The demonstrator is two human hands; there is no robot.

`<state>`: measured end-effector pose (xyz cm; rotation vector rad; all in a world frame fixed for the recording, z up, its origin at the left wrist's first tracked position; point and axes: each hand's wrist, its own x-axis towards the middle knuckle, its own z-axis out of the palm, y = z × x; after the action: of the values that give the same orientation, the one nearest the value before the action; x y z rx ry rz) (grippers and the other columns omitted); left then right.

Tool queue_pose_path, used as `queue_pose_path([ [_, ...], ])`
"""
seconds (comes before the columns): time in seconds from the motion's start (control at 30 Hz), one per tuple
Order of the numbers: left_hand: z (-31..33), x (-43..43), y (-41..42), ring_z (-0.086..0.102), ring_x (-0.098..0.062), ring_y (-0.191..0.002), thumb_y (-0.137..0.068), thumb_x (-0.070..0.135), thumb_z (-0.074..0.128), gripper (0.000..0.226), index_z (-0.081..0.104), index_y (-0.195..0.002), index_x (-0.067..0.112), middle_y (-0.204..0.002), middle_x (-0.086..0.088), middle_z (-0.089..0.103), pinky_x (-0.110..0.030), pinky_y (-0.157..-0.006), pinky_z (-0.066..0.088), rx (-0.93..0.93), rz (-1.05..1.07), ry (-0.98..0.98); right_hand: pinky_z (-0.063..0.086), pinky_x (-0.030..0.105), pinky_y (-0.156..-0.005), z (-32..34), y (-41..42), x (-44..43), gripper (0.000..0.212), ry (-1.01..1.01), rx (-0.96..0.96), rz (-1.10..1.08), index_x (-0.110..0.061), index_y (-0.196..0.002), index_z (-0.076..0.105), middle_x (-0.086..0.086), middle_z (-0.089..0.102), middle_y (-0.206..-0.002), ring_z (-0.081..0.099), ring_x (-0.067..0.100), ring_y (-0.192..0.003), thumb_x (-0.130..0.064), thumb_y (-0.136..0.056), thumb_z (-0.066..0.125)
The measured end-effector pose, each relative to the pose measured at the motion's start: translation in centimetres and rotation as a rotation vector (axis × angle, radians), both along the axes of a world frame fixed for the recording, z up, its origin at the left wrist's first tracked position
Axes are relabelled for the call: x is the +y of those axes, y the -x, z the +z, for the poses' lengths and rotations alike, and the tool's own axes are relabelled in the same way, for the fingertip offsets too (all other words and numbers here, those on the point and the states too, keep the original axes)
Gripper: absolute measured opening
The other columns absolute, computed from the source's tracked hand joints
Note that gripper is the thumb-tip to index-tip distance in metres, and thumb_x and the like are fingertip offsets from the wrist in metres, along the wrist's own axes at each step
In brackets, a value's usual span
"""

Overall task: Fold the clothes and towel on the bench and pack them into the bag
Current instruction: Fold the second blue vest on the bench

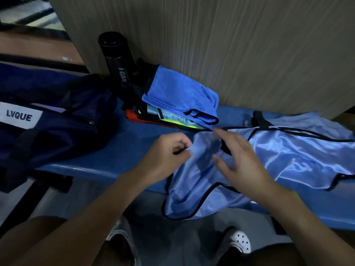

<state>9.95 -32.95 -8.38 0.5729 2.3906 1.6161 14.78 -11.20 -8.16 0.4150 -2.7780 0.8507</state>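
The left hand (169,150) and the right hand (238,160) are bare; the fingers are slim, and motion blurs those of the right hand; the left forearm (92,208) and the right forearm (307,212) are bare as far as the lower edge of the view; on the feet are pale clog-style shoes; the right shoe (240,241) is white, with a rounded toe dotted with small round holes; the left shoe (120,234) looks greyer in the shadow, its surface too dim to read; the legs lie in darkness, their clothing unclear.

Crumpled light-blue vest (284,154) across bench (107,162)
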Motion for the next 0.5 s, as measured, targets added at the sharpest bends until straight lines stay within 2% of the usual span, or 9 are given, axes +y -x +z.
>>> queue_pose_path([
  [0.07, 0.5, 0.3, -0.3, 0.07, -0.011, -0.081, -0.086, 0.002, 0.073, 0.013, 0.069, -0.086, 0.015, -0.084, 0.0, 0.073, -0.022, -0.077, 0.054, -0.042, -0.066, -0.048, 0.03, 0.034, -0.111, 0.0, 1.2, -0.4, 0.06, 0.081, -0.052, 0.045, -0.023, -0.148, 0.036, -0.005, 0.048, -0.141, 0.04, 0.011, -0.134, -0.023, -0.09, 0.053],
  [0.13, 0.8, 0.5, -0.5, 0.069, -0.007, -0.082, -0.083, -0.001, 0.075, 0.019, 0.071, -0.087, 0.017, -0.084, 0.005, 0.074, -0.02, -0.078, 0.053, -0.079, -0.094, -0.07, 0.029, 0.041, -0.11, -0.3, 1.9, -0.6, 0.054, 0.088, -0.098, 0.072, -0.028, -0.141, 0.046, -0.011, 0.052, -0.134, 0.039, 0.009, -0.133, -0.023, -0.087, 0.055],
  [0.2, 1.0, 0.2, -0.6, 0.069, -0.009, -0.084, -0.082, -0.004, 0.074, 0.025, 0.071, -0.091, 0.019, -0.087, 0.004, 0.074, -0.022, -0.081, 0.054, -0.093, -0.096, -0.082, 0.032, 0.044, -0.102, -0.7, 2.1, -0.7, 0.029, 0.068, -0.078, 0.065, -0.03, -0.112, 0.064, -0.019, 0.059, -0.108, 0.046, 0.006, -0.119, -0.025, -0.084, 0.058],
  [0.27, 0.9, -0.1, -0.3, 0.069, -0.017, -0.082, -0.082, -0.003, 0.075, 0.031, 0.069, -0.102, 0.02, -0.095, 0.003, 0.072, -0.028, -0.081, 0.056, -0.088, -0.076, -0.05, 0.038, 0.046, -0.092, -0.9, 2.3, -0.5, 0.006, 0.056, -0.002, 0.05, -0.026, -0.085, 0.064, -0.02, 0.057, -0.085, 0.05, 0.006, -0.098, -0.023, -0.082, 0.061],
  [0.33, 0.6, -0.4, 0.0, 0.066, -0.02, -0.077, -0.082, 0.003, 0.077, 0.043, 0.064, -0.119, 0.02, -0.107, 0.001, 0.067, -0.037, -0.082, 0.058, -0.096, -0.066, 0.064, 0.043, 0.041, -0.086, -0.8, 2.1, -0.1, 0.004, 0.078, 0.045, 0.013, -0.022, -0.08, 0.061, -0.017, 0.057, -0.08, 0.051, 0.006, -0.084, -0.02, -0.083, 0.061],
  [0.37, 0.5, -0.6, 0.0, 0.065, -0.016, -0.074, -0.083, 0.004, 0.077, 0.043, 0.064, -0.121, 0.018, -0.107, 0.0, 0.068, -0.039, -0.081, 0.058, -0.119, -0.087, 0.108, 0.044, 0.036, -0.085, -0.6, 1.9, 0.1, 0.005, 0.103, 0.048, -0.004, -0.021, -0.079, 0.059, -0.015, 0.059, -0.08, 0.053, 0.006, -0.082, -0.019, -0.084, 0.059],
  [0.43, 0.1, -0.7, -0.1, 0.065, -0.008, -0.071, -0.085, 0.007, 0.076, 0.017, 0.071, -0.099, 0.016, -0.089, 0.004, 0.071, -0.034, -0.074, 0.057, -0.153, -0.143, 0.158, 0.045, 0.023, -0.082, 0.1, 1.3, 0.5, 0.007, 0.207, -0.016, -0.02, -0.02, -0.077, 0.055, -0.008, 0.065, -0.085, 0.059, 0.007, -0.086, -0.017, -0.084, 0.056],
  [0.47, 0.0, -0.7, -0.2, 0.064, -0.004, -0.068, -0.086, 0.009, 0.075, 0.011, 0.07, -0.085, 0.019, -0.077, 0.009, 0.07, -0.029, -0.07, 0.054, -0.147, -0.152, 0.185, 0.045, 0.018, -0.081, 0.5, 1.0, 0.6, 0.007, 0.256, -0.064, -0.012, -0.019, -0.076, 0.053, -0.005, 0.067, -0.089, 0.061, 0.006, -0.09, -0.015, -0.082, 0.055],
  [0.5, -0.1, -0.7, -0.4, 0.062, -0.002, -0.065, -0.088, 0.012, 0.074, 0.015, 0.068, -0.077, 0.021, -0.069, 0.011, 0.067, -0.025, -0.067, 0.05, -0.129, -0.144, 0.202, 0.045, 0.017, -0.083, 0.7, 0.8, 0.8, 0.007, 0.276, -0.109, 0.003, -0.019, -0.077, 0.053, -0.003, 0.068, -0.092, 0.062, 0.005, -0.095, -0.012, -0.079, 0.054],
])
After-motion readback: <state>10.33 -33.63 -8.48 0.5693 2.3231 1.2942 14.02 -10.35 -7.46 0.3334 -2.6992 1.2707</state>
